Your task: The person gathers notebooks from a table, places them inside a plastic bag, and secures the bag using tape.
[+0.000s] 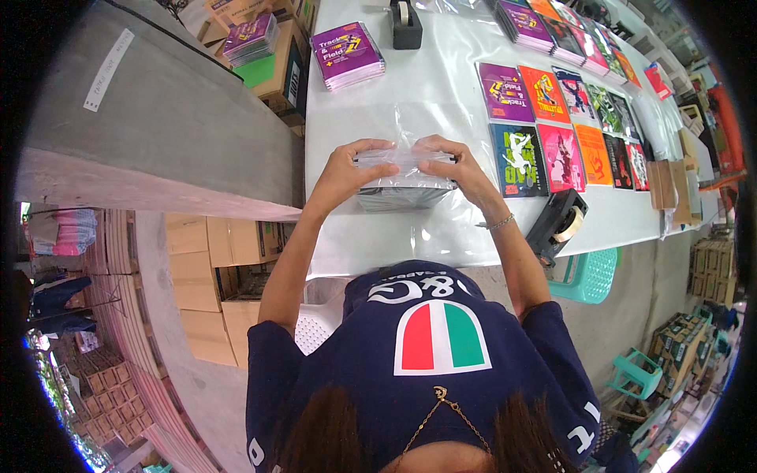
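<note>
Between my hands a stack of notebooks [406, 197] stands on the white-covered table, with clear plastic wrap [406, 162] over its top and sides. My left hand [352, 171] is curled round the stack's left end, thumb and fingers on the plastic. Round the right end my right hand [459, 168] grips in the same way, its thumb pointing inward. The stack's covers are hidden under the plastic and my fingers. Beyond my left hand lies a pile of purple notebooks [347, 54]. Right of my right hand, colourful notebooks [519, 160] are laid out in rows.
A black tape dispenser [554, 225] sits at the table's near right edge, another tape dispenser [405, 25] at the far side. A grey concrete pillar [181, 110] borders the table's left. Cardboard boxes [193, 276] are stacked on the floor. A green stool [587, 274] stands under the right edge.
</note>
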A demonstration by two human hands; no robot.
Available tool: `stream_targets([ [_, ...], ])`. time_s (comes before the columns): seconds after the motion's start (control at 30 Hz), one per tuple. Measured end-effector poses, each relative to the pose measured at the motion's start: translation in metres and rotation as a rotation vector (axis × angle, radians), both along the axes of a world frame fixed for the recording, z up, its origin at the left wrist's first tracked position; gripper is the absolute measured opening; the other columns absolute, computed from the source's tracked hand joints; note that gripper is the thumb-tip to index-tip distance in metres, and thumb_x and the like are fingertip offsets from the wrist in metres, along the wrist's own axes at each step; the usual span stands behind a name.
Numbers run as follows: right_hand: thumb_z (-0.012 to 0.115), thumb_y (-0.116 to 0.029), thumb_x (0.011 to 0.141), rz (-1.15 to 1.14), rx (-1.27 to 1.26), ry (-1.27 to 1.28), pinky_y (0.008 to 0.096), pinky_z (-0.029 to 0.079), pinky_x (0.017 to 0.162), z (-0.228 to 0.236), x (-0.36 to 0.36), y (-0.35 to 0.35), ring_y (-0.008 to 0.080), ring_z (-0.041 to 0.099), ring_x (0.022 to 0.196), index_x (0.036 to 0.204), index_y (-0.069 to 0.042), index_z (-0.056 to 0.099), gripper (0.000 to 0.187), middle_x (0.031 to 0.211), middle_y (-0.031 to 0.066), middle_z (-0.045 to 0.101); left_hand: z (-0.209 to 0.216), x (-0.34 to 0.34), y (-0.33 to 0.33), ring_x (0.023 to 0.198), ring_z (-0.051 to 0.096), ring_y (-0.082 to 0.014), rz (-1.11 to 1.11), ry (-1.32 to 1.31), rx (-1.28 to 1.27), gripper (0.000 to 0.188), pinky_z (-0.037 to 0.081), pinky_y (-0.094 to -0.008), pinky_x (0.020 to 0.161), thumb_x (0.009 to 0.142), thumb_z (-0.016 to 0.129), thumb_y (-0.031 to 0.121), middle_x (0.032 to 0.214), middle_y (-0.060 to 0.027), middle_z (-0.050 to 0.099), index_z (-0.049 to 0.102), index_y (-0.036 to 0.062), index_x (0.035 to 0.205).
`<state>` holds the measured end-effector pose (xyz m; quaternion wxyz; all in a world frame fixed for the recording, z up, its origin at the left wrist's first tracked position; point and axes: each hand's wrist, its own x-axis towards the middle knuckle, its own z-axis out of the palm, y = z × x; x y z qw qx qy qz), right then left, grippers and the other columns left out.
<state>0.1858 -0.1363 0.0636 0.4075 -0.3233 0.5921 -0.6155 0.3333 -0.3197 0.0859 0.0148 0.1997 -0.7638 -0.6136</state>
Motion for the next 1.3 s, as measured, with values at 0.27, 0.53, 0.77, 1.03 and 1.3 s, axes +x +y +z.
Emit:
stream_targets([
  [0.27, 0.062, -0.001, 0.073, -0.055, -0.155, 0.037, 0.0262, 0.045, 0.084, -0.011, 0.002, 0.001, 0.0167, 0.058, 0.098, 0.092, -0.003, 0.071, 0.021, 0.109, 0.0106, 0.064, -0.001, -0.001, -0.009, 0.105, 0.058, -0.017, -0.205, 0.278, -0.115, 0.024, 0.044, -0.0312, 0.094, 0.081, 0.066, 0.009, 0.112, -0.0064, 0.066, 0.069, 0.0046, 0.104],
  [0.53, 0.067, -0.009, 0.077, -0.016, 0.035, 0.915, 0.0373, 0.039, 0.101, 0.028, 0.012, 0.014, 0.0238, 0.052, 0.119, 0.11, -0.013, 0.066, 0.033, 0.123, 0.0053, 0.06, -0.008, 0.002, -0.003, 0.117, 0.056, -0.0255, -0.181, 0.444, -0.517, 0.032, 0.04, -0.0374, 0.101, 0.075, 0.058, -0.006, 0.113, -0.0084, 0.066, 0.071, 0.0083, 0.1],
  [0.77, 0.066, -0.004, 0.072, -0.067, 0.034, 1.061, 0.0459, 0.031, 0.109, 0.02, 0.034, 0.022, 0.0246, 0.044, 0.128, 0.12, -0.014, 0.06, 0.049, 0.134, 0.0047, 0.052, -0.004, 0.007, 0.004, 0.114, 0.057, -0.0251, -0.279, 0.488, -0.644, 0.039, 0.037, -0.041, 0.106, 0.075, 0.055, -0.008, 0.115, -0.0109, 0.064, 0.067, 0.0075, 0.108],
  [1.03, 0.054, 0.012, 0.071, -0.364, -0.012, 1.168, 0.0439, 0.035, 0.106, -0.006, 0.065, 0.02, 0.0249, 0.052, 0.12, 0.114, -0.014, 0.065, 0.052, 0.122, 0.004, 0.061, -0.001, 0.027, 0.015, 0.123, 0.05, -0.0255, -0.385, 0.521, -0.947, 0.048, 0.038, -0.0411, 0.104, 0.079, 0.054, -0.003, 0.131, -0.011, 0.053, 0.056, 0.007, 0.126],
  [1.3, 0.061, 0.007, 0.076, -0.766, 0.036, 1.083, 0.0471, 0.027, 0.108, -0.023, 0.1, 0.021, 0.0225, 0.052, 0.12, 0.109, -0.015, 0.068, 0.04, 0.118, 0.0022, 0.064, -0.021, 0.029, 0.015, 0.12, 0.052, -0.0228, -0.341, 0.602, -1.139, 0.047, 0.041, -0.0375, 0.1, 0.081, 0.054, 0.0, 0.131, -0.0081, 0.054, 0.057, 0.0113, 0.126],
])
